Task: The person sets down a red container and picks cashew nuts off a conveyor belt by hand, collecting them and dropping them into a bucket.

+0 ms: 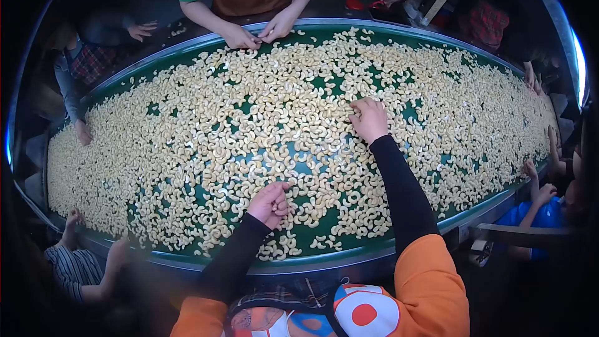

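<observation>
Pale cashew nuts (pixel 206 143) lie loosely spread over a green conveyor belt (pixel 299 237) in front of me. Near the belt's front edge my left hand (pixel 270 205) is curled closed just above the cashews; whatever its fingers may hold is hidden. Farther out, right of centre, my right hand (pixel 370 118) reaches in among the nuts. Its thumb and fingertips point left, bent and a little apart, touching or just over the cashews. Nothing in that hand can be seen.
Across the belt a person in a brown shirt has both hands (pixel 262 36) at the far rim (pixel 340 22). Other people's hands reach in at the left (pixel 83 132) and right (pixel 530 168). A red round object (pixel 354 4) stands behind the far rim.
</observation>
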{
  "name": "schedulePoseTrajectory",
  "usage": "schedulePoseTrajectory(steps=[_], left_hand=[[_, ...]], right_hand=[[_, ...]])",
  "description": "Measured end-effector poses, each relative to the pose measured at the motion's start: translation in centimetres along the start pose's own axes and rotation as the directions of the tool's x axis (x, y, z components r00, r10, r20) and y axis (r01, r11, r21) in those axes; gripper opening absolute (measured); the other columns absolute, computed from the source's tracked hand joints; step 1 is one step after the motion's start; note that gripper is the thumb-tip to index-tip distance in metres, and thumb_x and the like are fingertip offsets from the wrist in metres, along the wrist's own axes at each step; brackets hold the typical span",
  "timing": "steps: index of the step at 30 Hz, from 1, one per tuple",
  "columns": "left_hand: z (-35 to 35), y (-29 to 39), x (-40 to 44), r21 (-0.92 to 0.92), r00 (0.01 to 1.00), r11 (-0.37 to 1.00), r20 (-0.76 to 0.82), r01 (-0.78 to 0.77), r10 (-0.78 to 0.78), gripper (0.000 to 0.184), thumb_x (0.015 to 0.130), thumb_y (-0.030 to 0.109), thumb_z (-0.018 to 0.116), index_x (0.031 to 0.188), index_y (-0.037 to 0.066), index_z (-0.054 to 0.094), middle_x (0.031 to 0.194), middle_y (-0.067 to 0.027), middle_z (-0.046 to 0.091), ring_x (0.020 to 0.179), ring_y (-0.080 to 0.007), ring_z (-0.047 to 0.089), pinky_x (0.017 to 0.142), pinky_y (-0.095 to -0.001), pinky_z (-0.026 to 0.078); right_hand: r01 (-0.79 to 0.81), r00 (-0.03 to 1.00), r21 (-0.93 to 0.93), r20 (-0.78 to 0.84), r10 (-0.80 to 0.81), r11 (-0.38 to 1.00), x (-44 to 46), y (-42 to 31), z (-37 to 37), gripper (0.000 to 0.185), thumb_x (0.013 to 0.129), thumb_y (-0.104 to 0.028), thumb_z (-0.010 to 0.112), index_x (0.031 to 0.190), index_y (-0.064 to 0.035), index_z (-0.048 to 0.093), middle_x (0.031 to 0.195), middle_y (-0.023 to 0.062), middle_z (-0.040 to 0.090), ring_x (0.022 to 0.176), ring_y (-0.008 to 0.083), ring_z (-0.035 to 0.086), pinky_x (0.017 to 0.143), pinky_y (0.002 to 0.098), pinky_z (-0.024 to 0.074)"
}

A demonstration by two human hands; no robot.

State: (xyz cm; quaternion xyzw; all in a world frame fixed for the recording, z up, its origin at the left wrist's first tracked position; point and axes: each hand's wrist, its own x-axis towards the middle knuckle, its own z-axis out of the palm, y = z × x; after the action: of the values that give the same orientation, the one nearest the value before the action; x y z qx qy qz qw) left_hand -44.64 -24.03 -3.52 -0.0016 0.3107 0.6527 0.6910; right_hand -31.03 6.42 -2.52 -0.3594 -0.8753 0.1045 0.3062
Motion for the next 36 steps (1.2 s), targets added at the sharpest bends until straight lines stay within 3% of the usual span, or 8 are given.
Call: schedulePoseTrajectory(steps=[3,10,13,15,18,22,30,36], left_hand=[[0.0,0.9,-2.3,0.187,0.985,0.981,-0.171,0.061,-0.029,0.018,0.096,0.022,0.044,0.098,0.005,0.052,0.065,0.0028,0.041,0.048,-0.005,0.034,0.046,-0.0179,0.028],[-2.9,2.2,-5.8,0.189,0.979,0.978,-0.195,0.089,-0.051,0.013,0.093,0.015,0.05,0.096,0.004,0.056,0.065,0.0035,0.044,0.047,-0.0047,0.034,0.045,-0.0175,0.028],[-4.4,3.9,-6.6,0.231,0.981,0.972,-0.191,0.052,-0.007,0.014,0.092,0.015,0.052,0.098,0.003,0.056,0.066,0.0033,0.046,0.047,-0.0051,0.036,0.046,-0.0176,0.029],[-5.9,5.1,-7.0,0.815,0.819,0.526,-0.119,-0.242,0.561,0.02,0.089,0.02,0.056,0.101,0.004,0.057,0.062,0.0018,0.049,0.046,-0.0063,0.038,0.045,-0.0196,0.033],[-4.9,9.4,-9.9,0.983,0.718,-0.012,-0.124,0.181,0.685,0.024,0.086,0.025,0.059,0.102,0.008,0.057,0.056,-0.0012,0.049,0.047,-0.0091,0.046,0.046,-0.0242,0.038],[-6.9,10.8,-9.7,0.934,0.825,-0.287,-0.014,0.212,0.565,0.027,0.083,0.027,0.061,0.105,0.012,0.058,0.055,-0.0055,0.054,0.051,-0.0133,0.055,0.047,-0.0297,0.042],[-8.7,18.3,-1.4,0.941,0.669,-0.305,0.132,0.149,0.732,0.019,0.079,0.027,0.06,0.088,0.012,0.065,0.068,-0.0063,0.064,0.065,-0.0232,0.063,0.063,-0.0325,0.049],[-9.5,18.9,-1.5,0.878,0.823,-0.415,0.042,0.241,0.567,0.019,0.077,0.026,0.061,0.087,0.011,0.066,0.075,-0.0067,0.065,0.07,-0.0243,0.063,0.065,-0.0347,0.05]], right_hand=[[-0.091,0.965,-0.063,0.241,0.104,0.994,0.6,-1.0,1.1,0.016,0.071,-0.016,0.067,0.084,-0.0073,0.066,0.088,0.0092,0.061,0.087,0.0294,0.055,0.074,0.0393,0.0461],[0.075,0.994,0.101,-0.085,-0.066,0.992,4.3,-1.9,10.1,0.011,0.07,-0.008,0.061,0.079,-0.0082,0.067,0.087,0.0094,0.061,0.09,0.0321,0.055,0.076,0.0411,0.0458],[-0.032,0.921,-0.036,0.387,0.044,0.999,3.8,-5.3,7.5,0.015,0.073,-0.006,0.059,0.087,-0.0073,0.065,0.093,0.0116,0.061,0.095,0.0327,0.055,0.081,0.04,0.0448],[0.01,0.954,0.032,0.298,-0.019,0.999,1.2,-8.8,6.1,0.018,0.073,-0.008,0.059,0.091,-0.0074,0.064,0.097,0.0127,0.06,0.096,0.0332,0.054,0.082,0.0396,0.0443],[0.185,0.972,0.137,0.121,-0.202,0.973,-3.8,-16.4,3.8,0.033,0.074,-0.015,0.065,0.105,-0.0069,0.059,0.112,0.0139,0.056,0.104,0.0336,0.052,0.091,0.0386,0.0412],[0.228,0.88,0.23,0.367,-0.302,0.946,-10.2,-21.7,3.5,0.045,0.076,-0.027,0.066,0.117,-0.0112,0.055,0.128,0.0129,0.046,0.123,0.0345,0.037,0.1,0.0502,0.03],[0.002,0.915,-0.131,0.4,0.051,0.991,-12.7,-24.9,6.0,0.051,0.077,-0.036,0.065,0.124,-0.0171,0.051,0.14,0.0103,0.034,0.133,0.0359,0.024,0.1,0.0626,0.0219],[-0.04,0.94,-0.216,0.323,0.11,0.976,-14.1,-28.2,6.1,0.042,0.075,-0.034,0.066,0.112,-0.014,0.059,0.126,0.0124,0.049,0.123,0.0339,0.038,0.095,0.0581,0.0313]])
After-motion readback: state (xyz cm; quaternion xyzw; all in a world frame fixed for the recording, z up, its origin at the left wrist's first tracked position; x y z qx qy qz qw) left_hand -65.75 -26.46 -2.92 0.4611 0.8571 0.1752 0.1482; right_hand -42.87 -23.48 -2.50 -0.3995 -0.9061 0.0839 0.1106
